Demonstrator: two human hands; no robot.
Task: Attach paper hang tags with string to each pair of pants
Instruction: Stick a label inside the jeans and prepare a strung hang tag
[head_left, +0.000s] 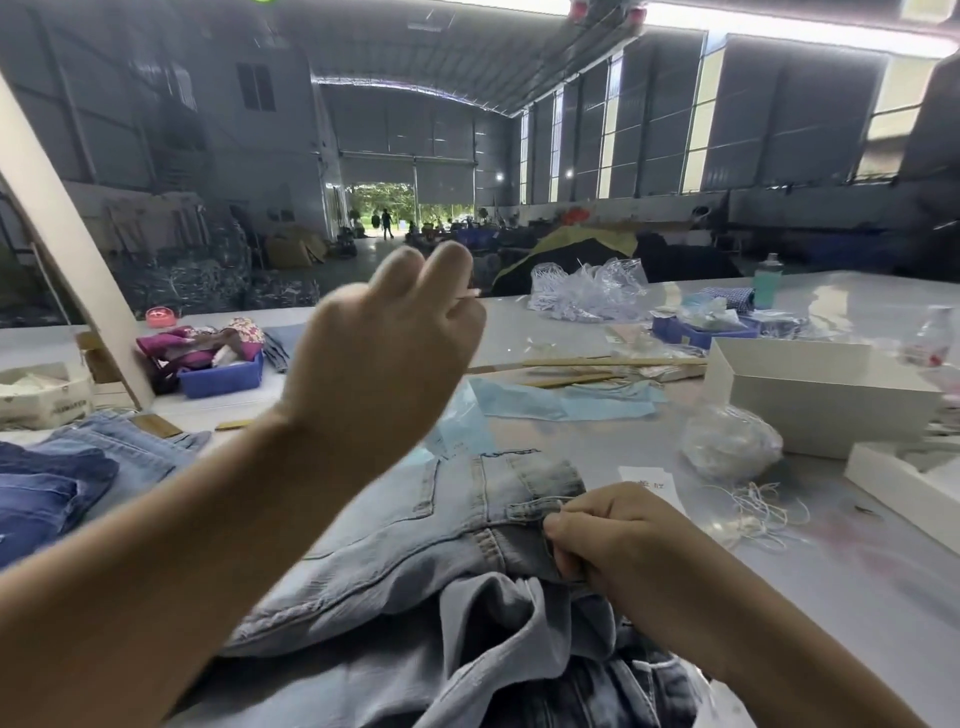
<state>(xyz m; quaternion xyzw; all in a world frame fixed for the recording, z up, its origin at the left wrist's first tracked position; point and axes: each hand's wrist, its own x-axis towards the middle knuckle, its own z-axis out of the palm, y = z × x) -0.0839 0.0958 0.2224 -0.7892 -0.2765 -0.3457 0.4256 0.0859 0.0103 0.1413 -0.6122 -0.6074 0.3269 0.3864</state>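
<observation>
We saw the light jeans (415, 551) spread on the table (857, 551), the right hand (608, 535) pinching their waistband beside a paper tag (649, 480); the raised left hand (384, 353), fingers curled, pinched something thin, blurred

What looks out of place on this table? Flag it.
Loose string lies tangled on the table beside the paper tag, and a blue sheet sits crumpled. Otherwise ordinary working clutter, nothing damaged.

pants (415, 561): showing faded light blue denim
folded jeans (47, 493): showing dark blue
bin (221, 376): showing bright blue
box (810, 395): showing white
string (763, 512): showing off-white
</observation>
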